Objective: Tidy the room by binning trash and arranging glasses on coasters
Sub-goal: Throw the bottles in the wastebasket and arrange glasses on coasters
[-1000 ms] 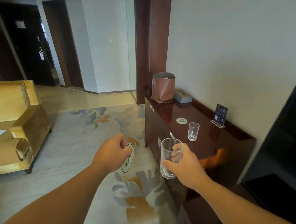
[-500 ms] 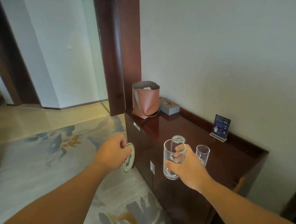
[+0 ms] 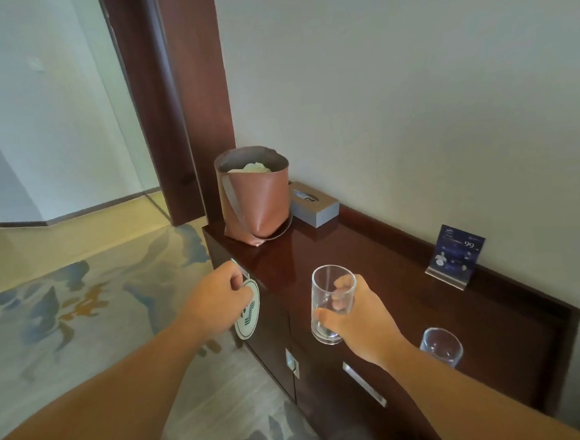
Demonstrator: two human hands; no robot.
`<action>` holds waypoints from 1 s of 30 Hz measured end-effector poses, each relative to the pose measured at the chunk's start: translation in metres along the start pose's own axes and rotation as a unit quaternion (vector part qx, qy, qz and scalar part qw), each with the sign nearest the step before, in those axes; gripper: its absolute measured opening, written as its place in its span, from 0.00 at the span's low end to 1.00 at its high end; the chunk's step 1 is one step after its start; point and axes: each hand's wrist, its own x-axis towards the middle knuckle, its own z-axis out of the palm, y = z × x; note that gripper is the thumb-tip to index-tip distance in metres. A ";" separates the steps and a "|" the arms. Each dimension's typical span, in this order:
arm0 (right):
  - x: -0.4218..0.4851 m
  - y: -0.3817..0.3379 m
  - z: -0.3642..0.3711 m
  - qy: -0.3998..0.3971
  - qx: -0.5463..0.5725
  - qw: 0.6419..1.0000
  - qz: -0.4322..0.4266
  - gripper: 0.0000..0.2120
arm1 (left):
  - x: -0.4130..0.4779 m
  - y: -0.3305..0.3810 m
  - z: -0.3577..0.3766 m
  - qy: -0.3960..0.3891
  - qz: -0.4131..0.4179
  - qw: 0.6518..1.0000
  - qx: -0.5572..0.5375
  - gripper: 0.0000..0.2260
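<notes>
My left hand [image 3: 219,302] is curled closed, fingers pinching the top edge of a flat round coaster [image 3: 248,312]. The white disc has a green emblem and hangs on edge below my knuckles, in front of the cabinet [image 3: 318,248] face. My right hand [image 3: 361,321] wraps thumb and fingers round a clear, straight-sided glass [image 3: 330,304] with a thick base, held nearly upright above the front edge of the glossy dark wood top. A shorter clear tumbler [image 3: 441,346] stands on that top just right of my right wrist, its lower part hidden by the forearm. Beyond both hands sits a tapered brown leather-look bin [image 3: 256,194] with pale crumpled stuff inside. A grey rectangular tissue box [image 3: 313,202] sits just to its right. Farther right of my right hand, a dark blue card [image 3: 455,254] leans in a metal stand against the wall.
</notes>
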 end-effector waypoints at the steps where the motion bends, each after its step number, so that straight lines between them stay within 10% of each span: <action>1: 0.017 0.000 0.001 -0.001 0.001 1.000 0.004 0.26 | 0.018 0.001 0.002 -0.006 0.001 1.000 0.001 0.09; 30: 0.203 0.037 0.008 0.236 0.043 0.941 0.238 0.25 | 0.354 0.039 0.137 -0.239 0.204 0.949 0.028 0.08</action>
